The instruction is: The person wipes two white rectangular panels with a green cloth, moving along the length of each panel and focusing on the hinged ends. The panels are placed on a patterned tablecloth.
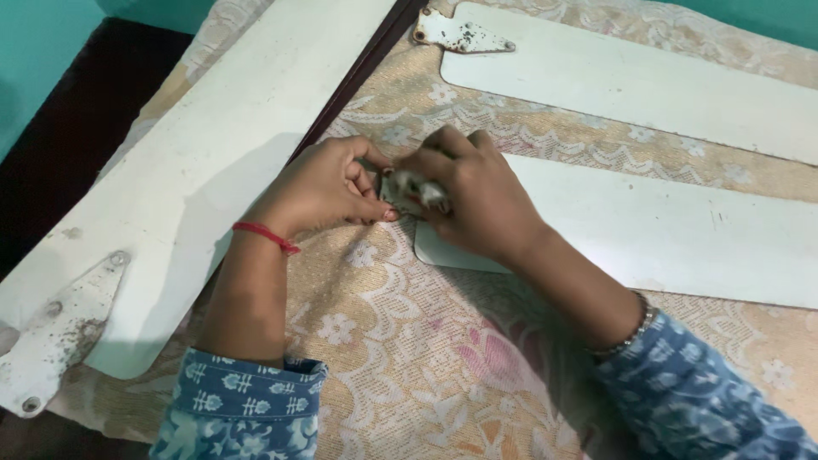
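My left hand and my right hand meet over the inner end of the middle white fan blade. Both pinch the blade's worn metal mounting bracket, which shows only as a small speckled piece between the fingers. My left thumb and forefinger hold its left edge. My right hand covers most of it from above. A red thread circles my left wrist, and a beaded bracelet sits on my right wrist.
A second white fan blade with a rusty bracket lies at the left. A third blade with its bracket lies at the top right. All rest on a beige floral lace cloth. Dark floor shows at far left.
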